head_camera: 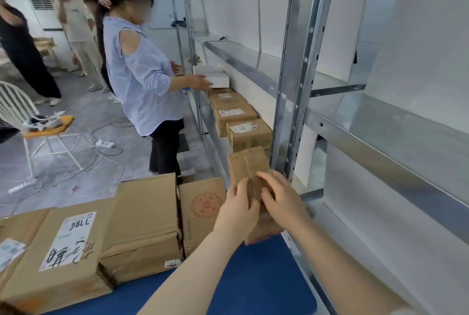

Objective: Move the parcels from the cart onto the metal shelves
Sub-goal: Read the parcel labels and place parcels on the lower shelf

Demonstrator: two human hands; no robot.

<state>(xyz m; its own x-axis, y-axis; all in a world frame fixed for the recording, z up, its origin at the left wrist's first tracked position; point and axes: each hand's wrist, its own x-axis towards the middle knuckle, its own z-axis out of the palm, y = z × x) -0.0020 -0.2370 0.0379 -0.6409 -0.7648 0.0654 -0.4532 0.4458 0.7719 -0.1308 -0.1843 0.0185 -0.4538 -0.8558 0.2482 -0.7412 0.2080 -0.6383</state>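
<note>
- Left hand (pixel 237 209) and right hand (pixel 281 200) both hold one small parcel (pixel 250 165), brown cardboard, taped down the middle.
- Left fingers (pixel 241 187) are curled round its left edge; right fingers (pixel 266 179) are curled over the top and right side.
- The small parcel is tilted, far end up, over the right part of the blue cart (pixel 253 276) and just beside the grey upright (pixel 299 73) of the metal shelves (cannot tell if its near end touches the cart deck).
- Three more parcels sit on the cart, left of the hands: labelled box (pixel 63 251) nearest and furthest left with handwriting on its white sticker, plain box (pixel 144 218) in the middle, red-stamped box (pixel 200 205) touching the plain one on its right.
- A row of boxes (pixel 243 122) stands on a low shelf, running from just beyond the held parcel to the far end; labels face up.
- Far end of the row: another person (pixel 142 73) in a light blue shirt, one hand on a white box (pixel 213 76) on top of the row.
- Left: white chair (pixel 25 116) with an orange seat and stuff piled on it; cables (pixel 101 142) loop over the grey floor.
- Far left: several people standing.
</note>
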